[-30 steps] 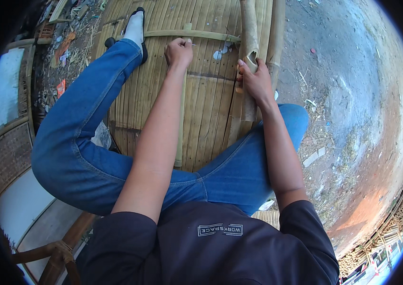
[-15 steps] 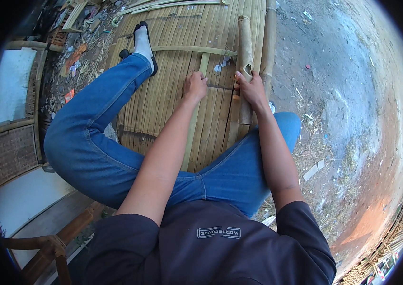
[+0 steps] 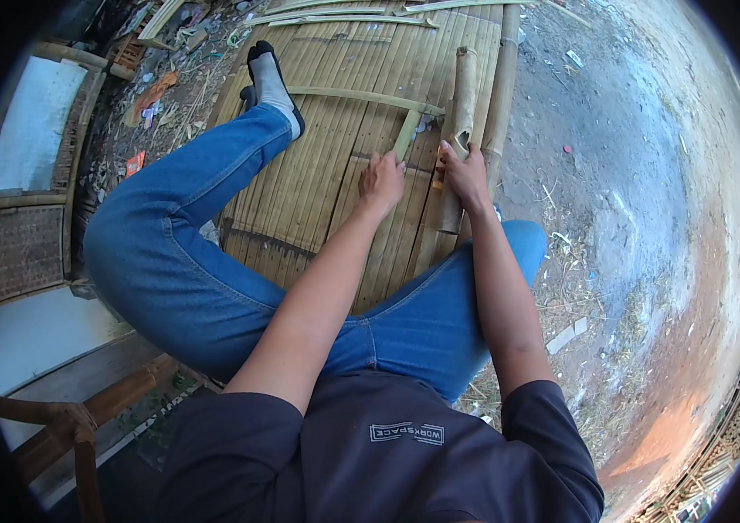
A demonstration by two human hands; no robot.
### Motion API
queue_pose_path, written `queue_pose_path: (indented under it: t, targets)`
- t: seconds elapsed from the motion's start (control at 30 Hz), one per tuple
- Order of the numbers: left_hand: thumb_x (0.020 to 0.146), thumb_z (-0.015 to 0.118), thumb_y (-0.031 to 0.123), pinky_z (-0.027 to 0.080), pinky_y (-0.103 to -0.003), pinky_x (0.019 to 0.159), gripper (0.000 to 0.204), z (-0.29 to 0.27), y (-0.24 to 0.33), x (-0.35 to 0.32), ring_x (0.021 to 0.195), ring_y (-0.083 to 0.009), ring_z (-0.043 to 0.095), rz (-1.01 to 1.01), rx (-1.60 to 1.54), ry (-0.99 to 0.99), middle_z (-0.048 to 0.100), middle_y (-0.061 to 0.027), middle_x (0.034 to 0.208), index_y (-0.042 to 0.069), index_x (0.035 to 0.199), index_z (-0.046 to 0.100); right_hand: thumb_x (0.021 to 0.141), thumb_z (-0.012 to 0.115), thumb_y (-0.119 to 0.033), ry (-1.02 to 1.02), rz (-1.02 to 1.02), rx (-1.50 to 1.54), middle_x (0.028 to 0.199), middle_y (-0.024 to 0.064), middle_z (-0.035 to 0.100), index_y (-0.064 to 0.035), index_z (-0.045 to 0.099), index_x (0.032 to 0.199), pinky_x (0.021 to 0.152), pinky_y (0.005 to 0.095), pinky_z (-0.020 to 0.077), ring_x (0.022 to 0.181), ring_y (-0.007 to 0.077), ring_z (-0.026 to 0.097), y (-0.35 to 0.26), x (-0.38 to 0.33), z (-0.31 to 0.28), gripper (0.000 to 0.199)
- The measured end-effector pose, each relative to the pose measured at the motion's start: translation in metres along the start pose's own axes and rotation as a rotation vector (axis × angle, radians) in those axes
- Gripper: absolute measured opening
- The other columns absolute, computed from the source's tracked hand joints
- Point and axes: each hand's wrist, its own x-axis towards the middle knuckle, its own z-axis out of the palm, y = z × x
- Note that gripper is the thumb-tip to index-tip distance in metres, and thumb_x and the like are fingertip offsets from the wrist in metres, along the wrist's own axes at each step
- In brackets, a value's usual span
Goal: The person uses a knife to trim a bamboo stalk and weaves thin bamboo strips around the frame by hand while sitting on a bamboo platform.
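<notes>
My left hand [image 3: 382, 183] is closed around a flat green bamboo strip [image 3: 407, 132]. The strip slants away from me, its far end at a second bamboo strip [image 3: 348, 94] that lies crosswise. To the right, my right hand [image 3: 466, 179] grips a thick bamboo tube [image 3: 464, 83] with a hole cut in its side, thumb and fingers close to that hole. The tube lies lengthwise along the right part of a bamboo slat platform [image 3: 300, 187]. A small orange piece [image 3: 437, 185] shows beside my right hand; its kind cannot be made out.
Long bamboo strips [image 3: 348, 19] lie across the platform's far end. A bamboo pole [image 3: 501, 87] runs along its right edge, with dusty ground [image 3: 640, 218] beyond. My left foot [image 3: 272, 83] rests on the left side. Bamboo framing [image 3: 74, 427] stands at lower left.
My left hand has moved right with the green strip, which now slants more toward the tube. My right hand keeps its grip on the tube. The whole view has shifted slightly.
</notes>
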Motion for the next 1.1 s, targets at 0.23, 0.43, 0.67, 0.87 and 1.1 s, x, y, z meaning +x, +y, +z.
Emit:
queue_pose_path:
  t: [0.23, 0.43, 0.67, 0.87, 1.1]
  targets:
    - [0.098, 0.061, 0.021, 0.050, -0.056, 0.080, 0.017, 0.003, 0.012, -0.010, 0.097, -0.0443, 0.062, 0.063, -0.199, 0.196, 0.059, -0.0202, 0.107, 0.004, 0.102, 0.061, 0.094, 0.073, -0.035, 0.001, 0.011, -0.047, 0.103, 0.0204, 0.073, 0.0100, 0.051, 0.128, 0.071, 0.0367, 0.0597, 0.077, 0.0234, 0.076, 0.001, -0.001, -0.003, 0.060]
    - [0.097, 0.062, 0.021, 0.048, -0.052, 0.077, 0.021, 0.020, 0.007, 0.028, 0.088, -0.0413, 0.062, 0.142, -0.259, 0.327, 0.062, -0.0212, 0.091, 0.001, 0.092, 0.059, 0.094, 0.074, -0.037, -0.001, 0.001, -0.050, 0.103, 0.0216, 0.072, 0.0096, 0.052, 0.126, 0.071, 0.0366, 0.0592, 0.077, 0.0245, 0.076, 0.001, 0.000, -0.001, 0.061]
    - [0.099, 0.062, 0.026, 0.050, -0.051, 0.077, 0.024, 0.028, 0.019, 0.042, 0.085, -0.0408, 0.067, -0.006, -0.310, 0.175, 0.068, -0.0197, 0.084, 0.003, 0.091, 0.059, 0.093, 0.074, -0.038, 0.014, -0.007, -0.097, 0.101, 0.0211, 0.072, 0.0086, 0.053, 0.124, 0.070, 0.0363, 0.0586, 0.077, 0.0240, 0.075, -0.003, -0.004, 0.000, 0.060]
    - [0.100, 0.059, 0.025, 0.048, -0.056, 0.088, 0.022, 0.023, 0.033, 0.036, 0.100, -0.0457, 0.062, -0.085, -0.338, 0.067, 0.068, -0.0229, 0.097, 0.003, 0.097, 0.059, 0.094, 0.074, -0.037, 0.003, 0.006, -0.060, 0.100, 0.0200, 0.072, 0.0081, 0.054, 0.123, 0.070, 0.0363, 0.0582, 0.075, 0.0231, 0.075, -0.001, -0.003, -0.005, 0.058]
    - [0.099, 0.062, 0.026, 0.051, -0.051, 0.076, 0.026, 0.019, 0.025, 0.049, 0.083, -0.0415, 0.068, -0.063, -0.358, 0.134, 0.069, -0.0211, 0.083, 0.002, 0.089, 0.060, 0.094, 0.074, -0.037, -0.021, 0.014, -0.037, 0.100, 0.0192, 0.072, 0.0082, 0.054, 0.123, 0.069, 0.0355, 0.0580, 0.075, 0.0222, 0.074, -0.004, -0.004, -0.004, 0.058]
